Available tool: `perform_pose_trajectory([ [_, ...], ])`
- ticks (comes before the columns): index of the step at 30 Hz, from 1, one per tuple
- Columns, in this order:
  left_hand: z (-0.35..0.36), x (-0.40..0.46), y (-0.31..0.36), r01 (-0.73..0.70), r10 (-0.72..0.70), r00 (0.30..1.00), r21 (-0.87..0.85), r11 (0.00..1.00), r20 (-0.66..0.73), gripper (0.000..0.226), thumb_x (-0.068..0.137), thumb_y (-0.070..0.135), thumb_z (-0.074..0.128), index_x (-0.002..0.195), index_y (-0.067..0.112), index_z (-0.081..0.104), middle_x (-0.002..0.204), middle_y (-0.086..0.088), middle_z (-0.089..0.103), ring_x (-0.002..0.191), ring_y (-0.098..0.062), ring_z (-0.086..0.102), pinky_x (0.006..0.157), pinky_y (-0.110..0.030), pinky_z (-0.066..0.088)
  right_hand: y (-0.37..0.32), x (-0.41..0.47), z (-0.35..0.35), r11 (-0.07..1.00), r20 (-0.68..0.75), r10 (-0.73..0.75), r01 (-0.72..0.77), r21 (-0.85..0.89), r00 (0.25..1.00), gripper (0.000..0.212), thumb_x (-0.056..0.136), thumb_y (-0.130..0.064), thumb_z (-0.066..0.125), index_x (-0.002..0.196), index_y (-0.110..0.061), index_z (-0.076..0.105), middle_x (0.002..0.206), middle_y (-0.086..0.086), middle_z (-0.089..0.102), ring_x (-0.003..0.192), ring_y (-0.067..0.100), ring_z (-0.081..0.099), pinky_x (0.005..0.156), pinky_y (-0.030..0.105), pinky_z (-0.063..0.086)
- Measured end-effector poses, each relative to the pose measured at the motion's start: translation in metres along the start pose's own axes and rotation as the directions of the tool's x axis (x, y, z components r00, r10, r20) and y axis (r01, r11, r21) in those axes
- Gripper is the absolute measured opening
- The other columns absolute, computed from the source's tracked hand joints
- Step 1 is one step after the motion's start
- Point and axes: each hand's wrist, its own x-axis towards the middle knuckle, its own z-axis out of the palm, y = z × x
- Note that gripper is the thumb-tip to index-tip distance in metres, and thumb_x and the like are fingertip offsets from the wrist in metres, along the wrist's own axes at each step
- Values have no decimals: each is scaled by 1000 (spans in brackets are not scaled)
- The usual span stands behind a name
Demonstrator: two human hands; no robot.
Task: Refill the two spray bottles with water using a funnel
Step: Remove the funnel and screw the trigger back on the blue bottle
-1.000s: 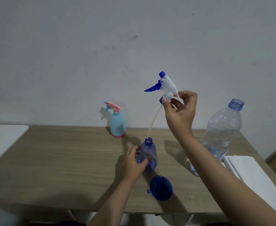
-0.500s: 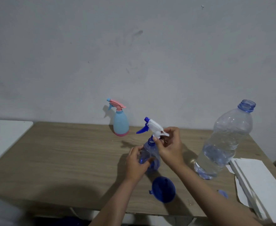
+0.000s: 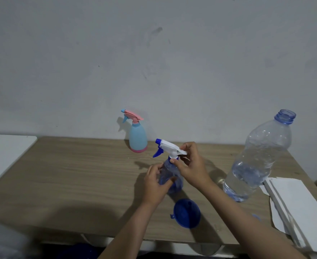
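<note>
The right hand (image 3: 191, 166) pinches the white and blue trigger head (image 3: 169, 148) where it meets the neck of the clear blue spray bottle (image 3: 170, 176), thumb and fingers curled round the collar, the nozzle pointing away to the left. The left hand (image 3: 154, 184) wraps round the body of that same bottle from the left, fingers curled on its far side and thumb on the near side, holding it upright on the wooden table (image 3: 69, 174). Taking this bottle as the landmark: just in front of it, toward the near table edge, a blue funnel (image 3: 186, 213) lies on the wood apart from the bottle, with its wide mouth toward the camera (a small tab shows at its left rim). Behind the bottle and a little to the left, near the wall (image 3: 154, 62), stands the pale blue spray bottle (image 3: 137, 138) with a pink trigger and pink base, upright and untouched. To the right of the held bottle stands a large clear water bottle (image 3: 256, 161), uncapped, partly filled; the wide lens makes it look tilted. In front of that bottle, beyond the right forearm, a small blue cap (image 3: 256, 217) lies on the table, mostly hidden. Farther right lies a stack of white sheets (image 3: 299, 208), running off the table's right corner. Far to the left of the bottle, a white surface (image 3: 6, 152) adjoins the table.
</note>
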Motion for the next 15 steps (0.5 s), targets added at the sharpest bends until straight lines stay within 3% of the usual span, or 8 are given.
perform_pose_trajectory([
  [5,-1,0,3,-10,11,1000,24,1000,-12,49,72,28,81,115,19,59,110,6,61,98,-4,58,68,0,43,7,-8,2,983,15,110,-111,147,994,62,74,-3,78,124,-22,47,111,-2,62,99,11,64,83,21,53],
  [9,-1,-1,4,-5,5,1000,-14,1000,-4,47,71,28,82,112,24,59,111,8,61,101,-6,60,71,-6,49,11,-7,4,981,24,165,-166,97,986,31,77,-5,76,98,-24,64,90,-1,69,84,14,64,75,27,50],
  [11,0,-1,3,-9,8,1000,-52,999,-21,45,70,24,83,105,34,57,108,7,62,101,-9,61,75,-15,53,13,-5,6,975,-19,186,-182,125,982,28,71,-3,80,91,-15,64,83,-1,67,78,12,63,71,25,51],
  [15,0,-2,6,-6,5,1000,-43,999,-18,47,70,26,83,109,29,58,109,8,62,100,-6,60,70,-7,49,12,-6,4,968,5,198,-196,159,980,40,71,-3,80,105,-12,61,100,5,68,91,11,65,80,21,53],
])
